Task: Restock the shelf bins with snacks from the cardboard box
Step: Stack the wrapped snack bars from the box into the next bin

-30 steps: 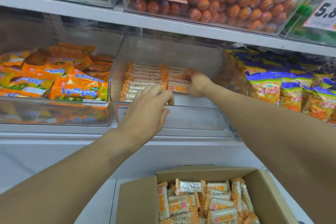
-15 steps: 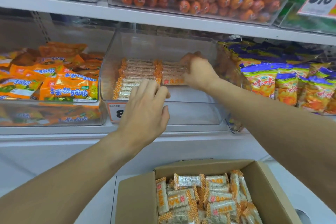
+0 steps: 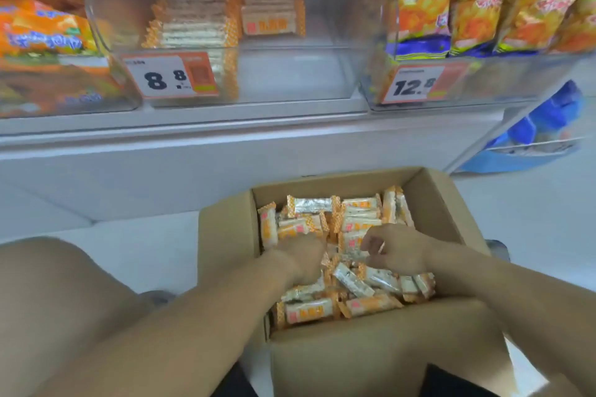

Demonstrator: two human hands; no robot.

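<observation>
Both bare forearms reach forward and down, converging toward the middle of the view. The left hand (image 3: 301, 256) lies palm down, knuckles up, its fingers curled under and out of sight, so what they grip cannot be told. The right hand (image 3: 398, 248) sits just beside it, apart, turned inward, its fingers (image 3: 371, 243) loosely curled. A bare knee (image 3: 48, 293) shows at lower left.

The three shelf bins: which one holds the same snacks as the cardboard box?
The middle bin, with the 8.8 price tag. Its white-and-orange bars match those in the cardboard box; the neighbouring bins hold bagged snacks.
</observation>
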